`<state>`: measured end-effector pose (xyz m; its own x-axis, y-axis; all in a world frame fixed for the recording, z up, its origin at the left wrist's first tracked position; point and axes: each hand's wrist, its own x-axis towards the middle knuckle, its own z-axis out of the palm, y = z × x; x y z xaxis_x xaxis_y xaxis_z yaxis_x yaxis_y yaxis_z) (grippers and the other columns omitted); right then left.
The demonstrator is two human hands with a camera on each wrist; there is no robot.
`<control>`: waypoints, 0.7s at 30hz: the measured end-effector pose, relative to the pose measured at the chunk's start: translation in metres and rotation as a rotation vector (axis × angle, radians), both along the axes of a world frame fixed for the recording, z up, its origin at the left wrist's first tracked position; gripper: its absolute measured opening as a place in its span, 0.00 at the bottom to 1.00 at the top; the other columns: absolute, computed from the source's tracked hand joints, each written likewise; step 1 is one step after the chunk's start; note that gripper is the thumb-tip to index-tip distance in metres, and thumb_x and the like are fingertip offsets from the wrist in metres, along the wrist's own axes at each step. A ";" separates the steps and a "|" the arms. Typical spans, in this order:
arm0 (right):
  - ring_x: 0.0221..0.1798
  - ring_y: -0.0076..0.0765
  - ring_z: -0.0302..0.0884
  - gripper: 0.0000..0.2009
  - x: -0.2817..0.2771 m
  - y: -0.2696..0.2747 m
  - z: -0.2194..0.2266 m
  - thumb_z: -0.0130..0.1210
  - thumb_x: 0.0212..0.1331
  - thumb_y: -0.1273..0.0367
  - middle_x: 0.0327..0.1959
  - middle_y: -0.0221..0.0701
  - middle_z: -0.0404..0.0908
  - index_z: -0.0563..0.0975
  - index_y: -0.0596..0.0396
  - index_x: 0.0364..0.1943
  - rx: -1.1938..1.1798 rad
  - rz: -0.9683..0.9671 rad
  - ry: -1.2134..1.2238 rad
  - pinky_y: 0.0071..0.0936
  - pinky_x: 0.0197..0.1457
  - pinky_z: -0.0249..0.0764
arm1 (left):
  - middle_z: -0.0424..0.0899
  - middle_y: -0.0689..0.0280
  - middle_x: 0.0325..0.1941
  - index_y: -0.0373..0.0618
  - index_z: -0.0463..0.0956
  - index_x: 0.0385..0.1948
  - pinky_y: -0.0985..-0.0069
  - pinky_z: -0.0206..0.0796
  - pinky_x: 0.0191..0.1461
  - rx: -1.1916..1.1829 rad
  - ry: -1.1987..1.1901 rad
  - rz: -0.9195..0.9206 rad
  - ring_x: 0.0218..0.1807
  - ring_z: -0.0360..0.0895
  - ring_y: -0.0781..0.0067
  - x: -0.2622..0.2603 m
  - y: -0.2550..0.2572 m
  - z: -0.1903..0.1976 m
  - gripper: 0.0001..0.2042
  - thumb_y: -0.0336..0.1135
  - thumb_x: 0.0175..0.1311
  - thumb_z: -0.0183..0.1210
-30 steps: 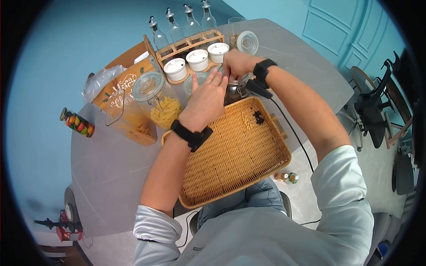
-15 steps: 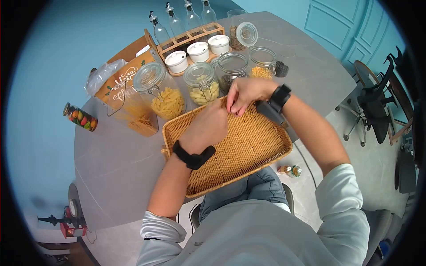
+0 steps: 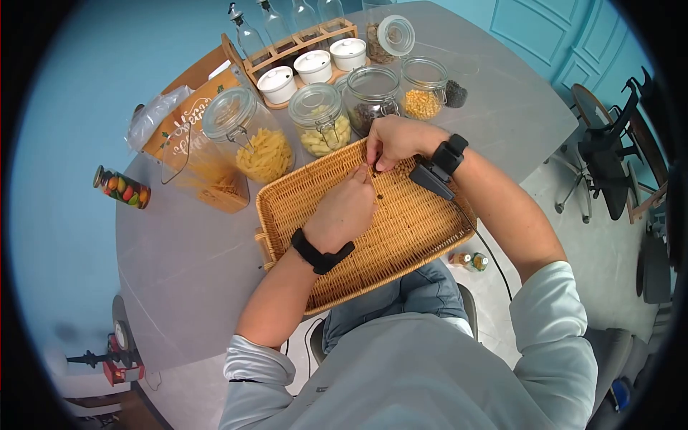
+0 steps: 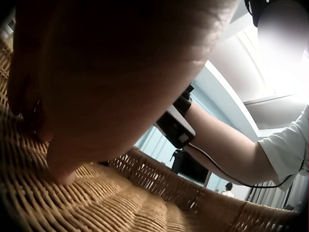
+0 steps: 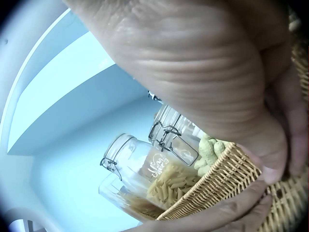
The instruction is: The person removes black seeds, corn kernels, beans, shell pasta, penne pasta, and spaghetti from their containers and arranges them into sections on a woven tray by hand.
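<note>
A wicker basket [image 3: 423,233] lies before the person, with its far side next to the jars. Over its far part the right hand [image 3: 403,137] bends down, thumb and fingertips pinched together at something small and dark. The left hand [image 3: 342,209] reaches in from the near left, its fingertips meeting those of the right; whether it holds anything I cannot tell. One dark bean [image 3: 380,196] lies on the weave beside the left fingers. In the right wrist view the left hand's fingers [image 5: 231,210] stretch to the right thumb tip. Dark beans fill the bottom of a clip-top jar [image 3: 373,93] just beyond.
Beside that jar stand a corn jar [image 3: 423,86], a jar of pale lumpy pieces [image 3: 320,118] and a penne jar [image 3: 251,143]. Farther left are a spaghetti container [image 3: 215,179] and a colourful jar [image 3: 122,188]. White lidded pots [image 3: 313,66] and a bottle rack [image 3: 301,44] stand behind.
The right hand has left the dark bean jar and come down over the basket. The left hand has drawn back from the jars to meet its fingertips. A dark bean shows beside the left fingers.
</note>
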<state>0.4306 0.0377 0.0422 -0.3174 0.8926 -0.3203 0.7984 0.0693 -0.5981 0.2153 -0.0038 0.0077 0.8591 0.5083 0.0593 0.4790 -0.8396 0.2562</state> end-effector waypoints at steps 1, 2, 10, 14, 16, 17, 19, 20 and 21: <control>0.40 0.33 0.90 0.14 0.001 0.000 0.001 0.72 0.52 0.78 0.39 0.38 0.92 0.88 0.61 0.44 0.001 0.005 -0.006 0.28 0.45 0.85 | 0.75 0.35 0.66 0.19 0.76 0.52 0.61 0.73 0.67 -0.017 0.018 0.028 0.64 0.79 0.43 0.003 -0.002 0.005 0.21 0.33 0.66 0.65; 0.41 0.33 0.90 0.15 0.002 0.000 0.002 0.72 0.51 0.77 0.39 0.37 0.92 0.88 0.60 0.46 -0.020 0.002 0.004 0.28 0.47 0.84 | 0.75 0.35 0.66 0.19 0.76 0.52 0.61 0.73 0.67 -0.014 0.012 0.034 0.64 0.79 0.43 0.005 -0.002 0.004 0.21 0.33 0.66 0.65; 0.43 0.31 0.89 0.16 0.011 -0.001 0.005 0.69 0.52 0.80 0.40 0.37 0.92 0.88 0.61 0.47 -0.071 0.060 0.081 0.27 0.47 0.84 | 0.79 0.37 0.65 0.27 0.86 0.40 0.66 0.84 0.52 0.238 0.054 0.064 0.65 0.81 0.53 0.017 -0.002 -0.026 0.11 0.24 0.60 0.60; 0.41 0.30 0.90 0.15 0.015 -0.002 0.003 0.68 0.52 0.82 0.38 0.38 0.91 0.87 0.63 0.46 -0.060 0.001 0.188 0.26 0.45 0.85 | 0.79 0.38 0.65 0.27 0.86 0.41 0.66 0.85 0.47 0.383 0.073 0.070 0.64 0.83 0.55 0.020 -0.005 -0.032 0.11 0.24 0.60 0.59; 0.40 0.30 0.90 0.15 0.014 -0.007 0.006 0.68 0.52 0.82 0.37 0.39 0.91 0.87 0.64 0.46 -0.052 -0.033 0.212 0.26 0.45 0.86 | 0.82 0.40 0.56 0.24 0.82 0.44 0.64 0.81 0.52 0.333 0.005 0.068 0.58 0.83 0.47 0.019 -0.004 -0.024 0.13 0.23 0.59 0.62; 0.39 0.30 0.90 0.13 0.014 -0.012 0.008 0.67 0.53 0.82 0.36 0.39 0.91 0.87 0.65 0.45 0.001 -0.043 0.171 0.26 0.44 0.86 | 0.82 0.40 0.56 0.24 0.82 0.44 0.64 0.81 0.52 0.333 0.006 0.068 0.58 0.83 0.47 0.018 -0.003 -0.017 0.13 0.23 0.59 0.62; 0.37 0.30 0.91 0.12 0.013 -0.020 0.012 0.66 0.54 0.82 0.35 0.39 0.91 0.87 0.66 0.44 0.057 -0.057 0.131 0.26 0.43 0.86 | 0.83 0.41 0.54 0.26 0.80 0.45 0.61 0.80 0.49 0.071 0.102 0.088 0.49 0.86 0.45 0.013 0.001 0.001 0.14 0.26 0.60 0.64; 0.36 0.30 0.91 0.11 0.012 -0.024 0.012 0.64 0.55 0.82 0.34 0.40 0.91 0.87 0.67 0.43 0.032 -0.080 0.121 0.25 0.42 0.86 | 0.83 0.41 0.54 0.26 0.80 0.45 0.61 0.80 0.49 0.072 0.107 0.083 0.49 0.86 0.45 0.009 0.002 0.005 0.14 0.26 0.60 0.64; 0.36 0.29 0.91 0.10 0.011 -0.028 0.011 0.63 0.56 0.83 0.33 0.40 0.90 0.86 0.68 0.43 0.009 -0.105 0.114 0.25 0.40 0.87 | 0.82 0.42 0.52 0.27 0.80 0.44 0.59 0.80 0.48 0.046 0.100 0.061 0.45 0.86 0.43 0.003 0.003 0.008 0.14 0.28 0.61 0.64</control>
